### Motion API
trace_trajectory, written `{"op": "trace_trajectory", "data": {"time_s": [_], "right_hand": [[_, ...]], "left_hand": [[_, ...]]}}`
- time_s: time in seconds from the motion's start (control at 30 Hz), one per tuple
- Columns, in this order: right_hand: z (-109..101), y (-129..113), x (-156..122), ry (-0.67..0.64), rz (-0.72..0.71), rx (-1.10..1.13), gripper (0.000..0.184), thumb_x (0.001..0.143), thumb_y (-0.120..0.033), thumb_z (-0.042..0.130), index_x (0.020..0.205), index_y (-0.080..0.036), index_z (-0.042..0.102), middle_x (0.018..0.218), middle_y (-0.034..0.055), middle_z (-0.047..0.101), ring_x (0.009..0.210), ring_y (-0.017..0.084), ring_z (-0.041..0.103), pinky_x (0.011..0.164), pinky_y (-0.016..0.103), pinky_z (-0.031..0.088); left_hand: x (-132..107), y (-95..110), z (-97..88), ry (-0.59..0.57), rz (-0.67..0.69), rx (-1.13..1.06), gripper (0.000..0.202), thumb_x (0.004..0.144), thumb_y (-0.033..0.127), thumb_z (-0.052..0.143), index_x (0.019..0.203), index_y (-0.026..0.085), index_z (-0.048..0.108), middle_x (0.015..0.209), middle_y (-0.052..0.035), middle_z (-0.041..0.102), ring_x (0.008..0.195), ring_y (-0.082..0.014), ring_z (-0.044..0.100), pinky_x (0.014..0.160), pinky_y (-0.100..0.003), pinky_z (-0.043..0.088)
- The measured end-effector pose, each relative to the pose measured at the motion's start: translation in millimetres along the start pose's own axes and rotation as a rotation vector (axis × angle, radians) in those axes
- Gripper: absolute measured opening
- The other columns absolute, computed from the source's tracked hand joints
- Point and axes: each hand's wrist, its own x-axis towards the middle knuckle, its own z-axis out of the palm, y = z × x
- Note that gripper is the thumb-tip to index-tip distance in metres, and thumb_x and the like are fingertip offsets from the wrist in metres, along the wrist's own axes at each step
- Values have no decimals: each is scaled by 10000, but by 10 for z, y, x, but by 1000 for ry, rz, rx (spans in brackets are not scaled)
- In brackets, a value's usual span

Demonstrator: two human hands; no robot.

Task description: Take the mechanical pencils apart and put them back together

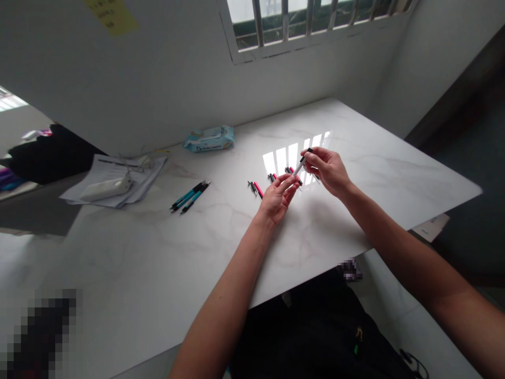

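Both my hands hold one slim pen (300, 165) with a white barrel and a black tip above the white marble table (165, 252). My right hand (328, 169) pinches its upper end. My left hand (278, 197) pinches its lower end with the fingertips. Under and behind the hands lie several red and black pens (258, 189) on the table. Two teal pens (191, 196) lie side by side further left.
A pack of wet wipes (209, 138) lies by the wall. A stack of papers (118, 179) with a white device and cable on top sits at the left. A barred window (307, 21) is above. The table's near edge runs beside my dark lap.
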Motion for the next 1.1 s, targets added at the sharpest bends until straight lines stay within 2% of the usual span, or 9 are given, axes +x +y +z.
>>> {"op": "trace_trajectory", "data": {"time_s": [0.17,0.4,0.5,0.6,0.7,0.77,0.9,1.0,1.1], "right_hand": [[-14,-13,11,91,-17,-32,407,852,-618,855,973,-258,709,798,-1,668,717,158,636,678,311,576],[-118,-66,-6,159,-119,-139,353,851,-496,863,910,-251,615,881,29,752,864,200,757,764,330,616],[-341,-93,-160,204,-151,-227,329,860,-473,867,985,-243,668,962,54,788,939,240,792,824,376,641],[-679,-101,-461,239,-122,-439,397,875,-455,859,1186,-234,749,1079,94,831,976,286,809,859,446,655],[-1001,-78,-820,352,-111,-787,282,933,-440,781,1123,-234,807,1099,105,841,890,289,788,840,472,638],[-1140,-43,-1019,428,-77,-944,245,929,-416,767,1087,-234,812,1022,99,839,814,289,757,826,478,614],[-1209,37,-1200,348,-2,-1064,183,916,-380,750,1015,-234,799,907,89,805,774,295,725,868,494,582],[-1175,65,-1180,255,-43,-1099,176,918,-373,720,990,-227,788,957,110,800,829,313,717,905,510,567],[-1155,55,-1132,196,-73,-1085,234,923,-367,698,1074,-215,790,960,102,789,860,314,713,891,494,563]], "left_hand": [[13,-23,-32,-13,19,70,279,848,162,907,1106,194,805,981,-42,804,860,-111,756,942,-262,642],[-7,-34,-59,-125,77,328,296,799,291,930,997,176,743,1033,-81,835,807,-134,768,852,-295,617],[-23,-71,-36,-205,135,462,301,800,334,917,952,173,713,989,-91,836,790,-149,769,820,-306,613],[-46,-151,4,-231,244,551,219,833,295,864,933,178,708,930,-81,823,822,-160,774,812,-296,608],[-89,-240,43,-268,322,668,154,862,254,813,983,192,739,905,-71,816,832,-166,773,815,-297,606],[-120,-286,68,-300,354,774,108,876,247,790,969,200,762,917,-72,818,858,-174,779,836,-304,609],[-136,-344,149,-342,382,941,51,895,251,761,905,206,784,964,-70,820,891,-186,781,818,-301,616],[-80,-391,264,-356,390,1040,61,894,244,762,922,210,803,1000,-69,829,867,-184,758,808,-315,612],[2,-468,407,-340,399,1174,80,894,210,751,935,220,818,990,-62,839,852,-194,752,842,-346,602]]}}
